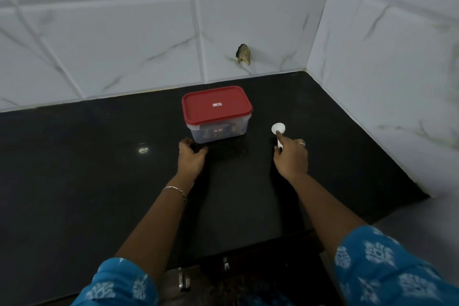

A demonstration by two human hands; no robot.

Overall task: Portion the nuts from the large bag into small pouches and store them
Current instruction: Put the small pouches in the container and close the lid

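Note:
A clear plastic box with a red lid (216,113) stands shut on the black counter (87,169), near the back wall. Brown contents show dimly through its side. My left hand (190,158) rests just in front of the box's near left corner, fingers spread and holding nothing. To the right of the box, my right hand (290,156) grips the handle of a small white spoon (278,128). The spoon's round bowl points away from me, above the counter. No large bag or pouches are in view.
White marble-look tiled walls close the counter at the back and on the right, meeting in a corner. One back tile has a chipped hole (244,54). Cabinet handles (183,281) sit below the counter's front edge.

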